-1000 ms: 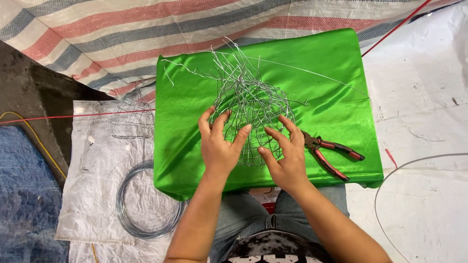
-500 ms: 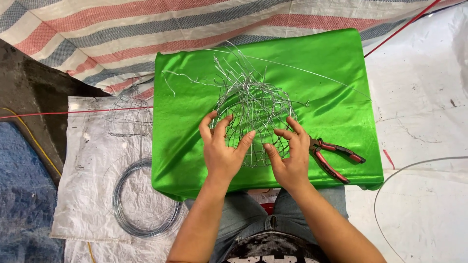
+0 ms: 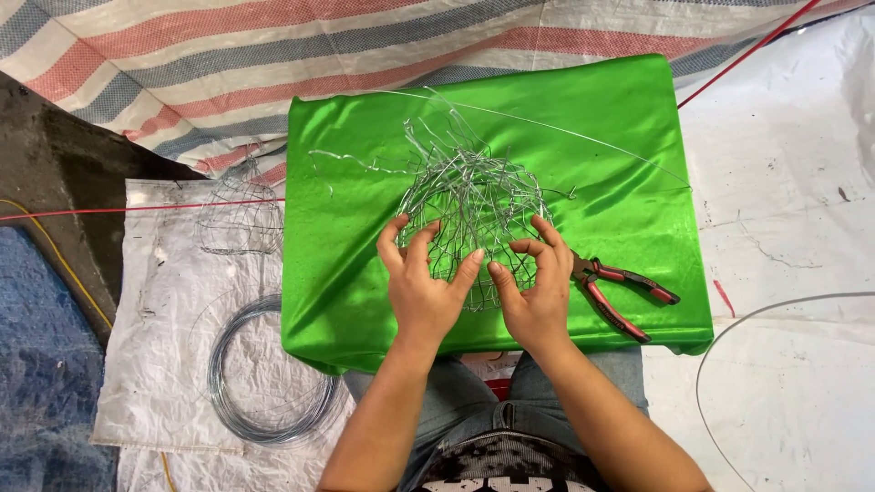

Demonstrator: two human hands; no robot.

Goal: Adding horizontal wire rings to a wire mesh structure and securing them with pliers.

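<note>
Both hands had slid closer together on the wire mesh basket (image 3: pixel 469 214). Left hand (image 3: pixel 421 290) and right hand (image 3: pixel 540 293) clamped its near rim on the green cloth (image 3: pixel 346 273), beside red-handled pliers (image 3: pixel 624 290).

A shiny green cloth (image 3: pixel 365 273) is covering a low, boxy work surface at the centre of a floor-level workspace. Behind it, a woven tarpaulin (image 3: pixel 273 55) striped in red, blue and off-white is spreading across the top of the scene. White plastic sheeting (image 3: pixel 793 210), smudged with dirt, is lining the ground on the right, while a white woven sack (image 3: pixel 155 346) is lying flat on the left over dark bare ground (image 3: pixel 55 173). A blue fabric (image 3: pixel 41 383) is showing at the lower left edge. Even, soft light is falling throughout.
</note>
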